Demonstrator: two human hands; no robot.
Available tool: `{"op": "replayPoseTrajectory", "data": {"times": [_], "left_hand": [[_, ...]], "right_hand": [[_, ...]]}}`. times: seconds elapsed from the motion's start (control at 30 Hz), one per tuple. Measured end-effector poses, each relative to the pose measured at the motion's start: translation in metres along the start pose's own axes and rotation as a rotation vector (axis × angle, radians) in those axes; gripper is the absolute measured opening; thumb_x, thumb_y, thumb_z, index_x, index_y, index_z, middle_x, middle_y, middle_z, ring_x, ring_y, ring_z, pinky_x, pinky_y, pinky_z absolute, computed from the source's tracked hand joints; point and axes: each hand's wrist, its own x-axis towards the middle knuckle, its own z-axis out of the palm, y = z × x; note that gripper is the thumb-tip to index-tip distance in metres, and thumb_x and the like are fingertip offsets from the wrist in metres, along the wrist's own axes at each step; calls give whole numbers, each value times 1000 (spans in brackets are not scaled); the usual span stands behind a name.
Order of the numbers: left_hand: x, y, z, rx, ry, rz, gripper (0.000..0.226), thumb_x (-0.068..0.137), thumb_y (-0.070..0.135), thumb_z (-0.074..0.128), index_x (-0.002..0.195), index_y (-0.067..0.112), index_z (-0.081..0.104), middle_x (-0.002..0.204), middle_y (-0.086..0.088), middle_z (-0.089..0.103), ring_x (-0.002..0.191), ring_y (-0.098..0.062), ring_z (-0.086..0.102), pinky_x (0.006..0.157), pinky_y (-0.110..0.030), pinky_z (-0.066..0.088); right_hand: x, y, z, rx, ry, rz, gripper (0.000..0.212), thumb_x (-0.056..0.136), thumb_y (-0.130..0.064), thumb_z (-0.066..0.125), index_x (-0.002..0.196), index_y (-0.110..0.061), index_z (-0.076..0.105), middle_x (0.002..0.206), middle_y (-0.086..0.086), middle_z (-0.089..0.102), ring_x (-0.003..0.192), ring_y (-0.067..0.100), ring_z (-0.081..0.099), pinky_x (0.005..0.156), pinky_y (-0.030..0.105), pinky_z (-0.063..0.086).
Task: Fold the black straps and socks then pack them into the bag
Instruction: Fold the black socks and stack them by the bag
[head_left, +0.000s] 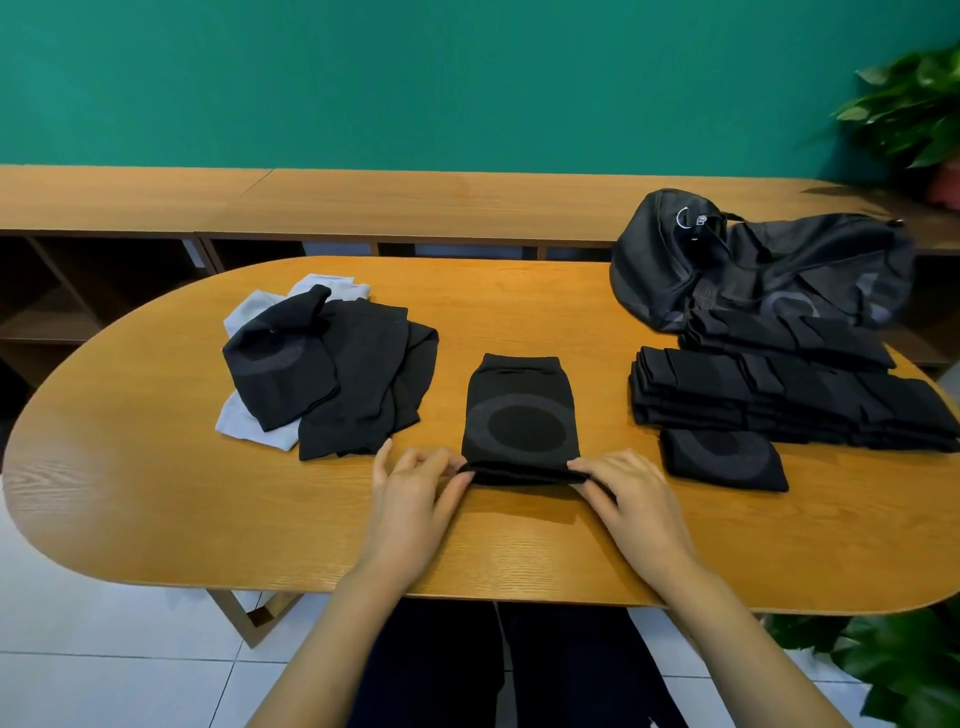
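- Black strap (521, 415), a knitted sleeve with a grey ring around a dark oval, lies flat near the middle of the table (156, 493), its near edge turned up in a narrow fold.
- The left hand (415, 493) pinches the left end of that fold between thumb and curled fingers, with the little finger sticking out to the side.
- The right hand (631, 499) pinches the right end the same way, fingers curled over the hem and knuckles up.
- Both forearms reach in over the near edge of the table, and dark trousers show below it.
- To the left of the strap sits a loose pile (353, 384) of black pieces, unfolded and overlapping, lying on top of some pale grey cloths (249, 426).
- Just to the right of the right hand lies a single folded piece (724, 460) with the same ring pattern.
- Behind it, touching, a folded stack (779, 400) of black pieces runs in neat rows toward the far right edge.
- The bag (769, 270), black and slumped, sits at the far right corner, just behind the rows.
- Beyond the table a long wooden shelf (363, 202) runs along a green wall (415, 78).
- One plant (914, 104) stands at the right end of the shelf, and another plant (893, 670) sits by the near right corner above the white tiled floor (104, 649).
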Motion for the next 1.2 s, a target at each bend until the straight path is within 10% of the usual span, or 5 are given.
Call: {"op": "replayPoseTrajectory", "data": {"times": [0.57,0.73,0.9,1.2], "left_hand": [[19,10,17,105,104,-223,11,85,31,71,81,30,61,61,15,52,72,-6,50,89,-27,23],[21,5,19,87,47,29,11,90,20,66,98,26,71,101,13,62,100,-11,50,94,-27,22],[19,2,13,46,-166,70,52,91,62,40,127,32,63,135,20,53,130,-4,36,115,-33,10],[16,-2,13,-33,-147,50,39,90,34,65,129,33,60,134,21,53,132,-3,34,118,-34,6]], "right_hand": [[14,-13,13,-20,81,277,33,88,-30,69,114,-23,51,70,-12,50,78,6,51,101,32,31],[13,-14,13,-158,71,30,23,95,-25,57,117,-24,61,113,-8,60,110,15,54,104,42,35],[14,-15,12,-259,-233,-20,61,96,-59,11,141,-37,46,151,-18,38,144,4,23,120,49,-3],[14,-12,11,-133,-306,39,68,89,-69,29,149,-38,31,156,-20,27,145,0,14,121,39,-7]]}}
